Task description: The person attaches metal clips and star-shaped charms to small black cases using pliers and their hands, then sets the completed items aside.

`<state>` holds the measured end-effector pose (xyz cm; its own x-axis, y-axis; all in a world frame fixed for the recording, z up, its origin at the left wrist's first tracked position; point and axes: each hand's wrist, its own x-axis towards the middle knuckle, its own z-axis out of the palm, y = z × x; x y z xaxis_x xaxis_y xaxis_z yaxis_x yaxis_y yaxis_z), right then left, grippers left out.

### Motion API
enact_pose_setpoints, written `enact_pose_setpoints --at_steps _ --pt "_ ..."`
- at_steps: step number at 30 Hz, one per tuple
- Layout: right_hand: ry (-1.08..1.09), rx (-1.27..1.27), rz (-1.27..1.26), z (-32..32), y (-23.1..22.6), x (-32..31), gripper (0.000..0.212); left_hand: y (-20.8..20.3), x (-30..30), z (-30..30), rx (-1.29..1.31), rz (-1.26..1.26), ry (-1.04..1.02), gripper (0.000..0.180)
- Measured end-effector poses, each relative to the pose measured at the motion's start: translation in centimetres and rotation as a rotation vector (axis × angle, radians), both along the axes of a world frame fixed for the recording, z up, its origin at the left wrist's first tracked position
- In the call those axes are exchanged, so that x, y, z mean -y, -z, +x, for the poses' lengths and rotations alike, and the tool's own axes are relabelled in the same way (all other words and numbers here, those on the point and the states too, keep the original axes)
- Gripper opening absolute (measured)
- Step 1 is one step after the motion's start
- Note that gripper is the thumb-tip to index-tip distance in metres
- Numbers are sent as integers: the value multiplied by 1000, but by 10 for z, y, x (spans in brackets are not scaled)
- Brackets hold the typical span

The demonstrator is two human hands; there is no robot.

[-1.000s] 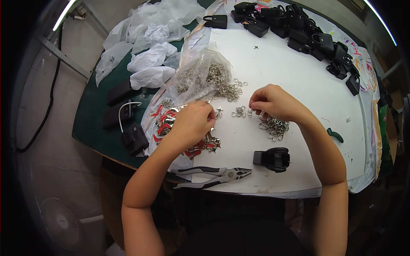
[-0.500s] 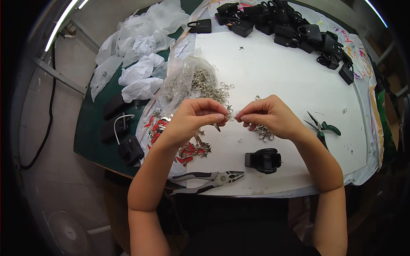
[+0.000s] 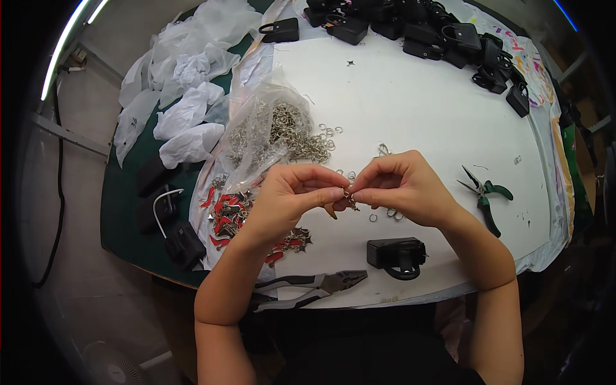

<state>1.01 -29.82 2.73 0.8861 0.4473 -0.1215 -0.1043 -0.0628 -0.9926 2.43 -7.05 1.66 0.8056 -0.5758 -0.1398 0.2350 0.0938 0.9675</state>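
My left hand (image 3: 292,196) and my right hand (image 3: 404,189) meet over the white board, thumbs and forefingers pinched close together. Between the fingertips sits a small cluster of metal rings and links (image 3: 351,199). Below the left fingertips hangs a curved, gold-coloured charm (image 3: 330,210). Fingers partly hide how the pieces join. Loose open rings (image 3: 391,213) lie under my right hand. Left of my left wrist spreads a pile of red and silver charms (image 3: 224,215). Beyond it, a clear plastic bag (image 3: 260,122) spills many metal rings (image 3: 314,147).
Combination pliers (image 3: 321,285) and a black boxy device (image 3: 391,253) lie at the near edge. Green-handled needle-nose pliers (image 3: 484,192) rest on the right. Black box-shaped items with loops (image 3: 417,35) are heaped at the back. White plastic bags (image 3: 186,77) cover the left table side.
My hands have come together; their fingertips now touch around the small metal pieces. The gold-coloured charm shows more below the left fingers. The whole view has shifted slightly.
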Motion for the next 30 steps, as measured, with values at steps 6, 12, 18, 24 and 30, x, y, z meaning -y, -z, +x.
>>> enact_pose_setpoints --at_steps 6,12,18,24,30 --pt "62 -48 69 -5 2 -6 13 8 -4 -1 37 -104 -56 16" --pt "106 -73 276 -7 12 -12 14 2 6 -4 -269 -284 -15 27" --pt "169 -172 382 -10 17 -12 13 -4 -1 -7 -102 -161 -52 33" --pt "146 -188 463 -11 22 -13 12 1 -3 -15 198 -60 -143 34" --pt "141 -216 471 -11 22 -12 12 -6 -5 -11 25 -130 -72 35"
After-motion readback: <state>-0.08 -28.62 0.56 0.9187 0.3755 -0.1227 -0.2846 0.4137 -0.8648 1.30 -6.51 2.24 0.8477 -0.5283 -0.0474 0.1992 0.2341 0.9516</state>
